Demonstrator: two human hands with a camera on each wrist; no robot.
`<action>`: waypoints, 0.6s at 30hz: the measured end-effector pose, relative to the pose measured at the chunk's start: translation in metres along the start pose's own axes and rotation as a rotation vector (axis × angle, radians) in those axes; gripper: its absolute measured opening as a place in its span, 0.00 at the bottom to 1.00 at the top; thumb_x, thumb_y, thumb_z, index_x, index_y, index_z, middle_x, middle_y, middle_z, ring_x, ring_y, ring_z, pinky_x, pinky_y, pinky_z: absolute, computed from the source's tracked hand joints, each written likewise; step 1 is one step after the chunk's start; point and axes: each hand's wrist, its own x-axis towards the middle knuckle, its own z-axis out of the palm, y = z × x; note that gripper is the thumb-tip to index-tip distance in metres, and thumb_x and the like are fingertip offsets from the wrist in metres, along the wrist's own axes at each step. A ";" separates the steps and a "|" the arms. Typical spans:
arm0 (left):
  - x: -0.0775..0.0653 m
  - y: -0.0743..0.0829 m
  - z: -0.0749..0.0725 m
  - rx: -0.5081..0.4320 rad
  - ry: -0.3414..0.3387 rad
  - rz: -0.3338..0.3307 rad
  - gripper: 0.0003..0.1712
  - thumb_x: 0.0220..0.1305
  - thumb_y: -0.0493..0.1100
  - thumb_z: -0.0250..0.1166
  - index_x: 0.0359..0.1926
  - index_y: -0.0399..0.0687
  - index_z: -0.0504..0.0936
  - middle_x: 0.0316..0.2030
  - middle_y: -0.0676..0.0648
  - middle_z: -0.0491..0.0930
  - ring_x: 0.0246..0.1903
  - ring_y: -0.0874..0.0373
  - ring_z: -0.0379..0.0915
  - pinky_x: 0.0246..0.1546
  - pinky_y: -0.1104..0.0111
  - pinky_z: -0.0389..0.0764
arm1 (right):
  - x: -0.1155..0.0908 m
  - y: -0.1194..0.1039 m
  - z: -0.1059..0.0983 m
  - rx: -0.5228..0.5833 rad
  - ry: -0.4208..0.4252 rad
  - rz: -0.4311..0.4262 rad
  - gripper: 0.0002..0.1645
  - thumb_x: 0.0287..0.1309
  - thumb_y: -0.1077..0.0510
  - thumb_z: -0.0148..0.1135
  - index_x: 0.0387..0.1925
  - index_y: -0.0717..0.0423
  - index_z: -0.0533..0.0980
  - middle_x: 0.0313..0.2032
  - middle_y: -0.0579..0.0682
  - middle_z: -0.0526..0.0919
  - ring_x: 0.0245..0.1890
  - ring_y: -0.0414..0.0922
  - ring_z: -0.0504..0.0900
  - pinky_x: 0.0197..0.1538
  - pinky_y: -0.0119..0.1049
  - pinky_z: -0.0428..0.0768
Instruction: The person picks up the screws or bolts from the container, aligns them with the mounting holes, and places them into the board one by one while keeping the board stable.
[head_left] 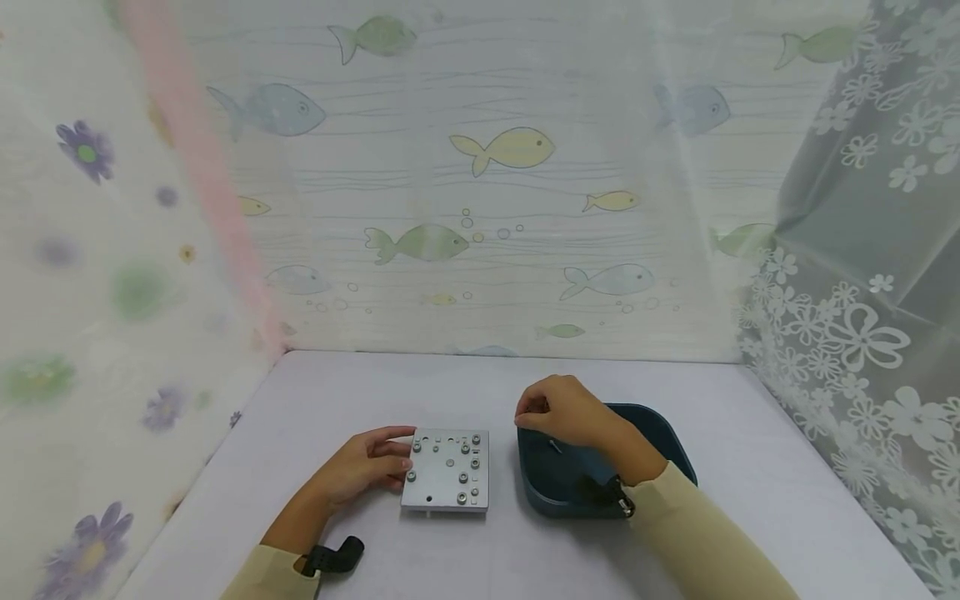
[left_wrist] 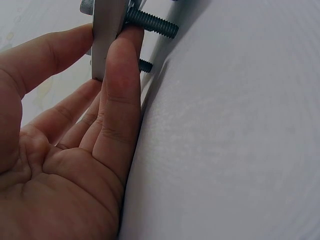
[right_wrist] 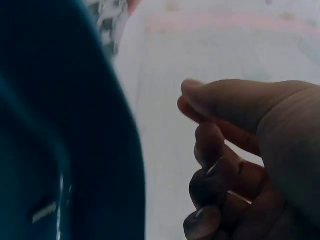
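My left hand [head_left: 356, 475] grips the left edge of a silver metal plate [head_left: 438, 489], thumb on top and fingers along its side and underneath. Several socket-head screws are set in the plate's top. In the left wrist view a threaded bolt [left_wrist: 155, 23] sticks out from its underside, near the fingers. My right hand [head_left: 570, 412] is over the far left rim of a dark teal bin [head_left: 678, 450]. Thumb and forefinger tips meet in the right wrist view, the other fingers curled, with nothing showing between them. A small metal piece [head_left: 555, 447] lies inside the bin.
Plate and bin stand side by side on a white-covered table [head_left: 375, 383], with a gap between them. A fish-print curtain [head_left: 480, 275] hangs behind the table. Floral sheets [head_left: 135, 333] hang at the sides. Each wrist wears a black camera strap [head_left: 337, 557].
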 end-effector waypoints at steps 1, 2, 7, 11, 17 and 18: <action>0.000 0.000 0.000 0.000 -0.001 -0.001 0.42 0.64 0.43 0.74 0.76 0.44 0.67 0.62 0.35 0.80 0.45 0.51 0.86 0.42 0.61 0.89 | -0.002 0.006 -0.003 0.002 -0.009 -0.005 0.04 0.67 0.53 0.70 0.35 0.43 0.87 0.28 0.42 0.86 0.30 0.40 0.79 0.36 0.36 0.80; 0.001 -0.001 0.000 0.002 -0.001 -0.001 0.42 0.64 0.43 0.74 0.76 0.44 0.67 0.62 0.35 0.80 0.45 0.51 0.86 0.42 0.62 0.89 | -0.004 0.013 -0.006 0.002 -0.017 -0.011 0.04 0.67 0.53 0.69 0.36 0.44 0.88 0.30 0.42 0.87 0.31 0.40 0.80 0.38 0.37 0.81; 0.001 -0.001 0.000 0.006 -0.002 -0.002 0.42 0.64 0.43 0.74 0.76 0.44 0.67 0.62 0.36 0.80 0.44 0.51 0.86 0.41 0.61 0.89 | -0.010 0.038 -0.015 -0.020 -0.080 0.014 0.05 0.66 0.54 0.70 0.37 0.49 0.89 0.29 0.42 0.88 0.30 0.39 0.82 0.36 0.36 0.82; 0.001 -0.001 0.000 0.017 0.008 -0.006 0.42 0.64 0.43 0.74 0.75 0.44 0.68 0.62 0.36 0.80 0.44 0.51 0.86 0.41 0.61 0.90 | -0.010 0.052 -0.013 -0.014 -0.159 0.061 0.04 0.65 0.58 0.71 0.37 0.52 0.89 0.27 0.46 0.89 0.26 0.40 0.84 0.32 0.35 0.84; 0.002 -0.004 0.000 0.011 0.015 -0.015 0.42 0.63 0.44 0.75 0.75 0.46 0.69 0.61 0.37 0.81 0.45 0.50 0.86 0.42 0.61 0.90 | -0.003 0.059 -0.004 -0.041 -0.204 0.105 0.04 0.62 0.60 0.72 0.33 0.52 0.90 0.22 0.44 0.87 0.21 0.42 0.85 0.27 0.36 0.86; 0.003 -0.005 0.000 0.010 0.011 -0.012 0.42 0.63 0.44 0.75 0.75 0.46 0.69 0.61 0.37 0.81 0.45 0.49 0.86 0.42 0.60 0.90 | -0.002 0.060 -0.002 -0.053 -0.204 0.109 0.03 0.62 0.60 0.72 0.32 0.52 0.90 0.21 0.44 0.87 0.20 0.42 0.85 0.27 0.36 0.86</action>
